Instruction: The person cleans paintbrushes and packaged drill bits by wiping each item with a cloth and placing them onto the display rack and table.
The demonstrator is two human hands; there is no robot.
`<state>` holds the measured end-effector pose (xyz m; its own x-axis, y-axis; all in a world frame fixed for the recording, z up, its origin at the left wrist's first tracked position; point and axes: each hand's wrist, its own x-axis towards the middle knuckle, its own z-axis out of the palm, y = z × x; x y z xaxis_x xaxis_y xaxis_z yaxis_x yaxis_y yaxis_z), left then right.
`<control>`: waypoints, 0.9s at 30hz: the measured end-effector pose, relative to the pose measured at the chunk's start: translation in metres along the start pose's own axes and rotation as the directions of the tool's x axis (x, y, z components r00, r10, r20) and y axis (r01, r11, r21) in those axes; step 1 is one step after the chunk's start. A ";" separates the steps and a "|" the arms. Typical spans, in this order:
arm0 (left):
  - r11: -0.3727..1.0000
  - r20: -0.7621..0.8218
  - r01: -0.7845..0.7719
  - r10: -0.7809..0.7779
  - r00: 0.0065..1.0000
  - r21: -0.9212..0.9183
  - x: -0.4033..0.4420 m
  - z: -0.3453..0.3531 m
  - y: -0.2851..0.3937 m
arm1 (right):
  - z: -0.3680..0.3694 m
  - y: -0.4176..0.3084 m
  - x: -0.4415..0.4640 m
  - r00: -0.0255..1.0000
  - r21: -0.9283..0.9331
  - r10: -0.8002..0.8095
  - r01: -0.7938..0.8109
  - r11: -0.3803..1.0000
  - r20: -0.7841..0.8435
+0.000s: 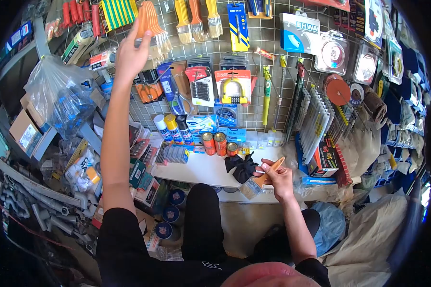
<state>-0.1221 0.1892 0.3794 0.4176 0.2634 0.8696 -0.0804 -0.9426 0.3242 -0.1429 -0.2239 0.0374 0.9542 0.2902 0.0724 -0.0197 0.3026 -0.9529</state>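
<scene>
At the wire mesh wall | left hand touching hanging orange-handled paintbrushes, can't tell if gripping | right hand pinching a single paintbrush, bristles pointing down-left, by the front edge of the white shelf | crumpled black fabric lying right beside that brush, contact unclear | hands sitting well apart

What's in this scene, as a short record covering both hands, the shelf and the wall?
Left hand: raised at hanging orange-handled brushes; grip unclear
Right hand: holding a paintbrush
Near the paintbrush: a black crumpled thing
White shelf: three spray cans, orange tins
Wire-grid wall: yellow lock, scissors
</scene>
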 end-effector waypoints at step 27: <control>0.953 -0.348 -0.288 0.241 0.906 -0.090 -0.118 0.003 0.048 | 0.014 0.001 -0.004 0.981 0.079 -0.043 0.029 0.996 0.188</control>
<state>-0.1728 0.1128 0.2911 0.0444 0.0830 0.9956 -0.2786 -0.9560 0.0921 -0.1511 -0.2126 0.0405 0.8811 0.4423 0.1675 -0.0160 0.3818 -0.9241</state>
